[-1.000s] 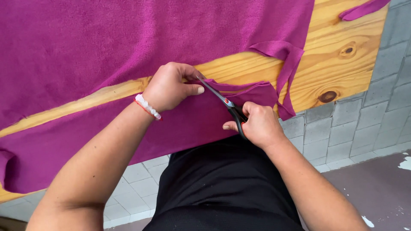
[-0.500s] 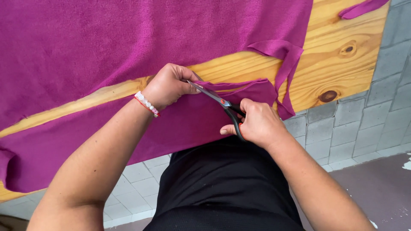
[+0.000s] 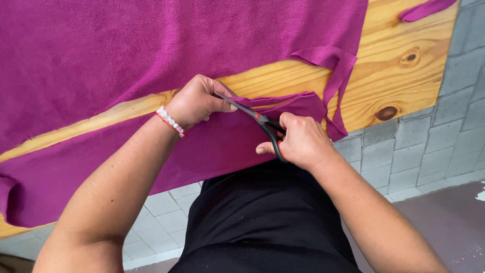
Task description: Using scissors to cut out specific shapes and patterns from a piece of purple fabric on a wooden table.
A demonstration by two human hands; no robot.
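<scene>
A large magenta fleece cloth (image 3: 151, 45) lies across a wooden tabletop (image 3: 394, 65). A lower band of the same cloth (image 3: 212, 146) hangs over the near edge. My right hand (image 3: 300, 141) grips black-and-red scissors (image 3: 257, 119), blades pointing left into the cloth. My left hand (image 3: 194, 101), with a beaded bracelet (image 3: 171, 121) at the wrist, pinches the cloth right at the blade tips. A cut strip (image 3: 338, 76) dangles from the big piece to the right of my hands.
A loose magenta scrap (image 3: 427, 9) lies at the table's far right corner. Grey tiled floor (image 3: 444, 116) shows to the right and below the table edge. My black clothing (image 3: 268, 222) fills the bottom centre.
The scissors have advanced leftward along the cloth, and my left hand has shifted a little left with them, keeping hold of the fabric at the blade tips.
</scene>
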